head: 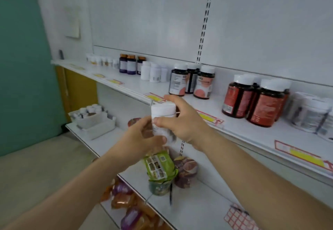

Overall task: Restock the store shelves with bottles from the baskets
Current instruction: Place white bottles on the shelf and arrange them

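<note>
While both hands grip white bottle upright | left low | right high

Bottle held between both hands before the upper shelf; basket on lower shelf, left.

teal wall, white back panel, beige floor

Counting your stock, shelf by shelf

You hold one white bottle; on the upper shelf stand three amber-capped bottles, three pink-labelled bottles, and two white baskets sit below.
</note>
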Motion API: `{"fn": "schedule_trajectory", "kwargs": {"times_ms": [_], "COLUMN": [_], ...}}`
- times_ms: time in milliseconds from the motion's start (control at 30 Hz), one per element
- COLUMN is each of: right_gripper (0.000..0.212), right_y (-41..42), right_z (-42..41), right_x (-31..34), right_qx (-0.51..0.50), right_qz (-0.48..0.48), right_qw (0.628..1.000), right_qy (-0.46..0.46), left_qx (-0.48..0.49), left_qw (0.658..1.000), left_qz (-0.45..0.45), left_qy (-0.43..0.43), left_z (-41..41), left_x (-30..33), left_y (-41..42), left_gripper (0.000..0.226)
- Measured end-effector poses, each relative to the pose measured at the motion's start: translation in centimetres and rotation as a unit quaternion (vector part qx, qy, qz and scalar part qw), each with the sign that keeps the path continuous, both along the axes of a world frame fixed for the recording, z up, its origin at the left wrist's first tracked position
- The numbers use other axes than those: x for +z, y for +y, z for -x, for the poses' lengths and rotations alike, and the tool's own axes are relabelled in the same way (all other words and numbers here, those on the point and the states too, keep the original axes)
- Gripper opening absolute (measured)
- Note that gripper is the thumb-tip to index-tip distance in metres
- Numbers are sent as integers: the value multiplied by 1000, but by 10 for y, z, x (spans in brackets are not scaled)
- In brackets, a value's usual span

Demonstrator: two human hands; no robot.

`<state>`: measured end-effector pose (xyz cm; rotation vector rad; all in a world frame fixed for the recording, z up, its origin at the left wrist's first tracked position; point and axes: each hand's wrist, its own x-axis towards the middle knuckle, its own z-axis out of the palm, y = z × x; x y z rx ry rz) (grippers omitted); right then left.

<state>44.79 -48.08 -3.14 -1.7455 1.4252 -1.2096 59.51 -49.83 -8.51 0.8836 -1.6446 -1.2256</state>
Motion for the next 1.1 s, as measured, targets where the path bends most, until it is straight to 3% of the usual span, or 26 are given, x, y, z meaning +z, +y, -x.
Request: {"fn": "schedule_trajectory", "kwargs": {"times_ms": [100, 233, 367, 533, 733, 933, 1100], "right_gripper": [68, 37, 22, 40, 27, 47, 43], "right_y": [-50, -110, -169, -252, -372, -480, -551], "right_z": [-64, -139, -191, -242, -289, -343, -376], "right_x": [-28, -59, -81, -106, -137, -153, -170], "right_qx": [13, 40, 66, 90, 117, 87, 50], "right_qz": [-39, -92, -120, -130, -134, -161, -167], "right_qw": [998, 992, 988, 986, 984, 983, 984], "right_qy": [-41, -73, -75, -51, -30, -33, -20], "left_qx": [57, 106, 126, 140, 151, 140, 80], "left_qw": [998, 991, 984, 975, 968, 961, 951], "left_qz": [-25, -63, -112, -163, -172, -191, -172], "left_qy": [-15, -48, -56, -56, -103, -144, -245], "left_z": [-64, -137, -192, -241, -290, -344, -393], "left_x": [-17, -35, -52, -78, -109, -126, -147], "left_y": [-33, -72, -121, -199, -321, -435, -520], "left_gripper": [53, 44, 41, 35, 38, 45, 56]}}
